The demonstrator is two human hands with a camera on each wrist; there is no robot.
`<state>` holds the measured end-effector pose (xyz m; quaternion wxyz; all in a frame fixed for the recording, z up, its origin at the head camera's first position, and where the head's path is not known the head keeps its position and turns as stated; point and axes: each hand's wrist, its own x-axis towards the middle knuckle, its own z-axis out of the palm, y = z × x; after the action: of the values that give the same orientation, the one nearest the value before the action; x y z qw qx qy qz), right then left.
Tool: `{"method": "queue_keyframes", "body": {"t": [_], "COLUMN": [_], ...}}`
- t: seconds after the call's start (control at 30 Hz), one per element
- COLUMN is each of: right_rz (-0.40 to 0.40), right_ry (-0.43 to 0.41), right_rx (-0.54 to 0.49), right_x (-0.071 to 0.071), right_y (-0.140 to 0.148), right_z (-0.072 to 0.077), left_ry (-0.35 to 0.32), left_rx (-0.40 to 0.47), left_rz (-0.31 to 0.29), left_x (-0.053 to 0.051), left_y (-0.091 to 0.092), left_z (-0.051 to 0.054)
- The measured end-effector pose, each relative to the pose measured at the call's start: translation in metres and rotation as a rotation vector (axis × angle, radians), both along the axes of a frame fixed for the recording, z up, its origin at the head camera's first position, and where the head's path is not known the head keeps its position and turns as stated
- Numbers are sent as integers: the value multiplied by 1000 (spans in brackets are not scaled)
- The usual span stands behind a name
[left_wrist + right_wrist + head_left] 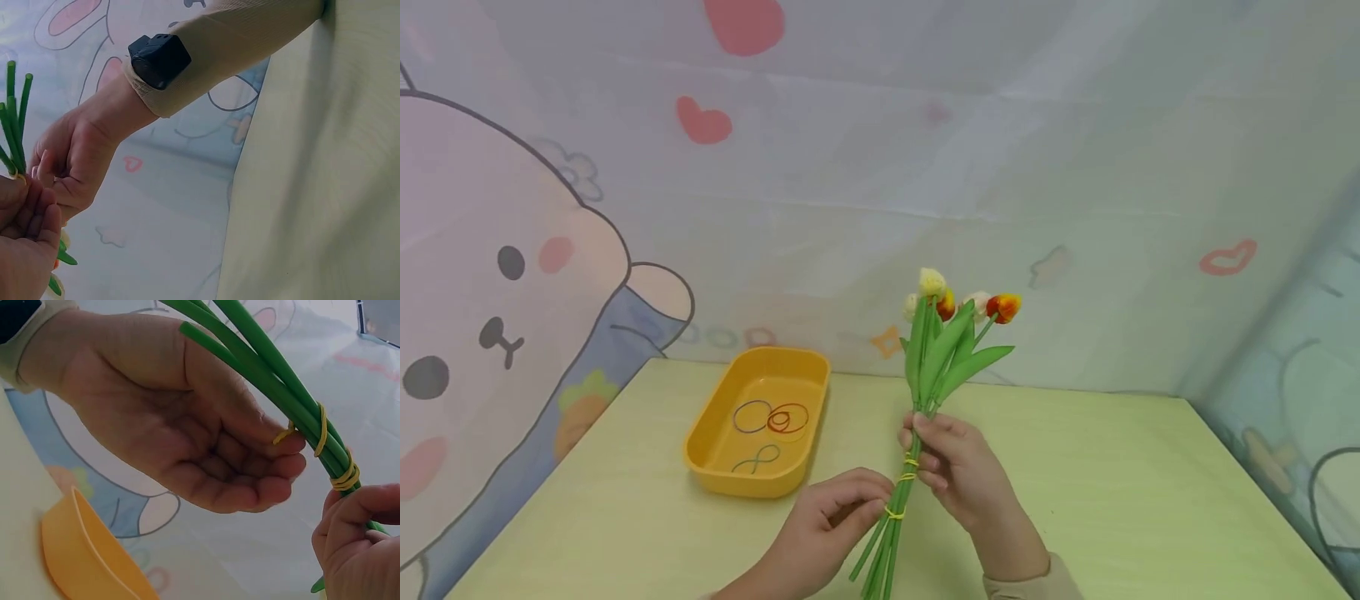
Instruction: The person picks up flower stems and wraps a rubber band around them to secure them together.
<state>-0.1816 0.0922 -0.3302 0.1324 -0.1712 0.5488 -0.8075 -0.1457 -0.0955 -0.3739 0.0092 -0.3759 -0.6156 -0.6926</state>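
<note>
A bunch of artificial tulips with white, pale yellow and red-orange heads stands tilted over the table, heads up. My right hand grips its green stems just below the leaves. Several turns of yellow rubber band circle the stems under that hand. Lower down, my left hand is at the left side of the stems; in the right wrist view its thumb and forefinger pinch a bit of yellow band beside the stems. The left wrist view shows stem ends above both hands.
A yellow tray stands on the table left of the bunch. Loose rubber bands in red, blue and green lie inside it. Behind the table hangs a printed cloth with hearts and a cartoon animal.
</note>
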Motion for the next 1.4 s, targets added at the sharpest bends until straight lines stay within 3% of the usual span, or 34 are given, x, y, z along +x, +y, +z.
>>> {"method": "queue_keyframes", "body": {"t": [0.17,0.43,0.67,0.77,0.9,1.03,1.17,1.4], "right_rz": [-10,18,53,55,50,23,-23,-60], "right_ry": [33,57,47,39,44,43,52,93], "right_rx": [99,224,348,412,490,551,615,695], "right_x": [0,-4,-7,-8,-8,-9,-11,-16], "right_y": [11,21,31,36,42,45,48,58], "right_z": [0,2,0,-3,-7,-10,-16,-31], "left_ry": [-76,-74,-62,-102,-112,-36,99,441], "left_rx": [-48,-90,-176,-227,-331,-459,-520,-526], "left_rz": [-32,-37,5,24,103,224,359,647], "left_x": [1,0,-2,-2,-2,-3,-4,-12], "left_y": [-1,-4,-17,-26,-39,-55,-69,-91], "left_z": [0,-1,0,3,6,10,7,-9]}}
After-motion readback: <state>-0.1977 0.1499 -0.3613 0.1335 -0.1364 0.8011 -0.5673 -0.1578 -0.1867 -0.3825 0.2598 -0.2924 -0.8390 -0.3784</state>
